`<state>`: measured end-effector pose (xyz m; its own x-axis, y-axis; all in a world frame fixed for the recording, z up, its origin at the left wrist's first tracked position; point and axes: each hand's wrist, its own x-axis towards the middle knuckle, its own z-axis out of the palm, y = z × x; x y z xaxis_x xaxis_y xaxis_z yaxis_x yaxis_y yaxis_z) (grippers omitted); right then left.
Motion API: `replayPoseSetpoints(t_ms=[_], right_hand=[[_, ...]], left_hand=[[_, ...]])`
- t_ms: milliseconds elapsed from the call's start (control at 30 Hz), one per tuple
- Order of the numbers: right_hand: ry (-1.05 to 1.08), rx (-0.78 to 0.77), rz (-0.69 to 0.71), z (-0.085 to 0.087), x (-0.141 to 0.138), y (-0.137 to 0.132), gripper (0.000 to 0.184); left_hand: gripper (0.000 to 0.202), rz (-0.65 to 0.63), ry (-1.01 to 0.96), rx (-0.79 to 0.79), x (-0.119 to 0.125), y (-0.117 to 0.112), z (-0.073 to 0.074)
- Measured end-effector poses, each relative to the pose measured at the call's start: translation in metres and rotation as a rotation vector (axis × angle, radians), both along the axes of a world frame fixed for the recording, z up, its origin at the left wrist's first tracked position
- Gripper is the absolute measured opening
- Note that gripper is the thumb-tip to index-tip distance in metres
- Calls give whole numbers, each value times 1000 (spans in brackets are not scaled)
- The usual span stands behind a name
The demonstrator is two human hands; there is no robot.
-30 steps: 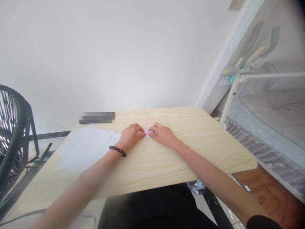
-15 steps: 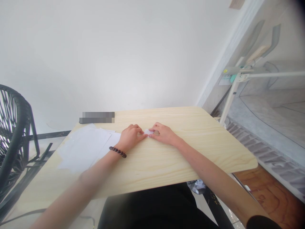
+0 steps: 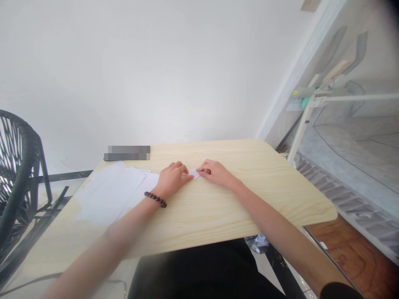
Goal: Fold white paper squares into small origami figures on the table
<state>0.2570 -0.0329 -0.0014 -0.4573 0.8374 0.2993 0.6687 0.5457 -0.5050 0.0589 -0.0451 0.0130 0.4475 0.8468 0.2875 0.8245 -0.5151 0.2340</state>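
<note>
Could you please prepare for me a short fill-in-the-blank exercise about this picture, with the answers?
Between the left hand and the right hand is a small paper piece, coloured ____.
The bracelet is made of dark ____.
Larger sheets lie nearer to the ____ hand.
Behind the table rises a pale ____.

Missing words: white; beads; left; wall.

On the middle of the table (image 3: 249, 166), the right hand (image 3: 215, 173) pinches a small piece of paper (image 3: 195, 173), which the left hand (image 3: 171, 179) touches with its thumb. Sheets (image 3: 107, 191) lie on the table's left part, a dark object (image 3: 127, 153) at its far left corner, a chair (image 3: 27, 149) beyond its left edge.
</note>
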Motion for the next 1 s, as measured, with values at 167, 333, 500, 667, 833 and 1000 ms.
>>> replayPoseSetpoints(t_ms=[167, 333, 500, 667, 833, 1000], right_hand=[[22, 1, -1, -2, 0, -1, 20], [26, -7, 21, -1, 0, -1, 20], [36, -14, 38, -2, 3, 0, 21], [56, -50, 20, -3, 3, 1, 21], [49, -29, 27, -3, 3, 1, 20], [15, 19, -13, -7, 1, 2, 21]], left_hand=[[28, -7, 30, 22, 1, -2, 1], [31, 5, 46, 54, 2, -4, 1], [32, 7, 52, 59, 2, -4, 2], [31, 13, 65, 67, 4, -6, 3], [29, 17, 97, 83, 5, -5, 1], [34, 21, 79, 97, 3, -3, -3]])
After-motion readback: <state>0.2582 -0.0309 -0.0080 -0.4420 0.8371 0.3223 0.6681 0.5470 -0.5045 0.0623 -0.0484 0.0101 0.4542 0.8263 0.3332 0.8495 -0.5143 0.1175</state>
